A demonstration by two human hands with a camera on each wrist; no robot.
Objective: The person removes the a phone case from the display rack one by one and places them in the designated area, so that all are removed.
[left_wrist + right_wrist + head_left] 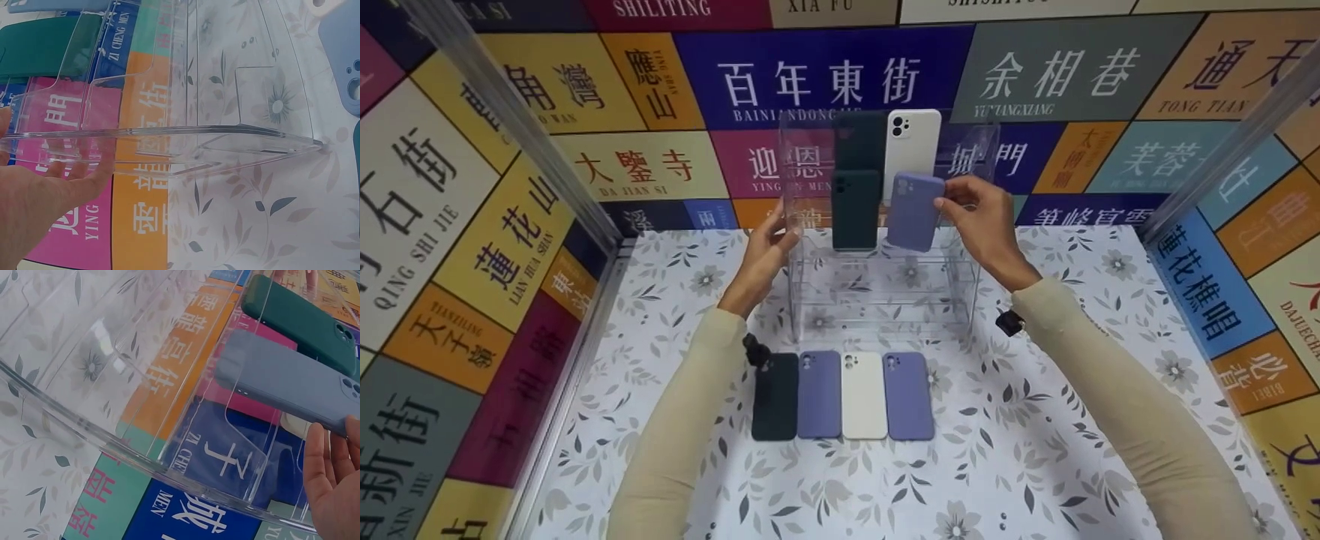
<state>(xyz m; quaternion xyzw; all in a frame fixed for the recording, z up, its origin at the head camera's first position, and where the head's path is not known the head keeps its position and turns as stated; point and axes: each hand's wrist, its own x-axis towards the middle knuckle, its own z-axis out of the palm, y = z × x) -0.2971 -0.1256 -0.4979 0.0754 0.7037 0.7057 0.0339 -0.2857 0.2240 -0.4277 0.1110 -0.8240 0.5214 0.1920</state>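
Note:
A clear acrylic tiered stand [810, 322] stands in the middle of the table. My left hand [765, 259] holds its left side panel; in the left wrist view the fingers [84, 174] show through the clear plastic. My right hand [982, 225] pinches the right edge of a purple phone case [915, 214], upright at an upper tier. Beside that case is a dark green phone case [855, 210]. Behind them, one tier higher, stand a white phone case [913, 142] and another dark green case [859, 139].
Nearer me on the flowered tabletop [622, 450], a dark phone case [775, 397], a purple case [819, 394], a white case [864, 397] and another purple case [909, 397] lie side by side. Sign-covered panels [840, 75] wall the table's back and sides.

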